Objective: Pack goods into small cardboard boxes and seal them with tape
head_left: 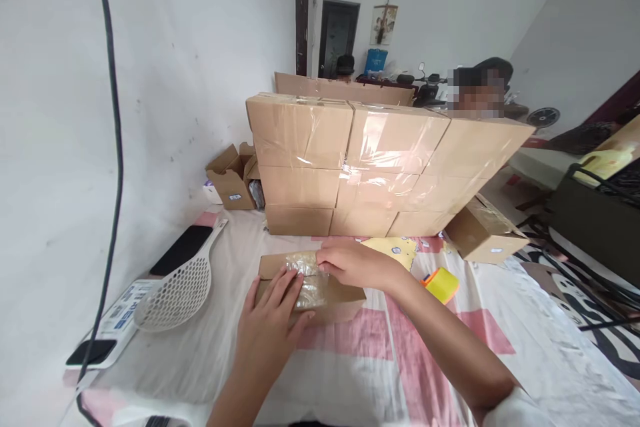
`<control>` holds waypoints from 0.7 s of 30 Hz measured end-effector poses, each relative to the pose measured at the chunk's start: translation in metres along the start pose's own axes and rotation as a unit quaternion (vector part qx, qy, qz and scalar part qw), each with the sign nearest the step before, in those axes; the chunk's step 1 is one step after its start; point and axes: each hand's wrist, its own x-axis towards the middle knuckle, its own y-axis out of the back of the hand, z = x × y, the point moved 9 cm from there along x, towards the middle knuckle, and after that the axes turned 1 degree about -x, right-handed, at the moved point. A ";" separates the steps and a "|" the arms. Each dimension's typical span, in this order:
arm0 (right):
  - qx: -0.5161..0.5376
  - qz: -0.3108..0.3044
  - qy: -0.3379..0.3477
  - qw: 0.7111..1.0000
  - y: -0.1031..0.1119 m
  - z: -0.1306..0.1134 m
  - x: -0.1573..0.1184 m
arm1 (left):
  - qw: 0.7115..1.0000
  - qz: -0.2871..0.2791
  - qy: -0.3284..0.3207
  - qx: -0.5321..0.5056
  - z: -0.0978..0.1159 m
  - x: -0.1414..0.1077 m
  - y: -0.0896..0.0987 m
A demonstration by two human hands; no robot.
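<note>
A small cardboard box (335,312) lies on the cloth-covered table in front of me, with clear plastic film or bubble wrap (313,292) on its top. My left hand (273,313) rests over the box's left part, fingers spread across the cardboard and the plastic. At the box's far side my right hand (345,261) has its fingers pinched together at the plastic's edge. Exactly what lies between those fingertips is hidden.
Taped cartons (380,167) form a wall behind the box. An open carton (233,180) stands back left, another carton (485,233) at right. A white perforated scoop (175,293), a dark phone (181,250) and a yellow object (443,285) lie around. Two people are beyond the cartons.
</note>
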 end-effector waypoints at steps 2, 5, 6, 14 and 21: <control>-0.059 -0.009 -0.005 0.998 -0.012 0.004 0.005 | 1.000 0.003 0.004 -0.009 -0.001 0.000 0.001; -0.103 -0.015 -0.011 0.995 -0.020 0.008 0.008 | 1.000 0.002 0.005 -0.014 -0.001 0.000 0.002; -0.109 -0.016 -0.013 0.994 -0.021 0.008 0.008 | 1.000 0.001 0.006 -0.015 -0.001 0.000 0.002; -0.136 -0.032 -0.082 0.987 -0.016 0.011 0.012 | 1.000 -0.004 -0.010 0.011 0.002 0.001 0.000; -0.127 0.138 -0.133 0.973 0.016 0.012 -0.010 | 1.000 -0.001 -0.003 0.008 0.001 0.000 0.000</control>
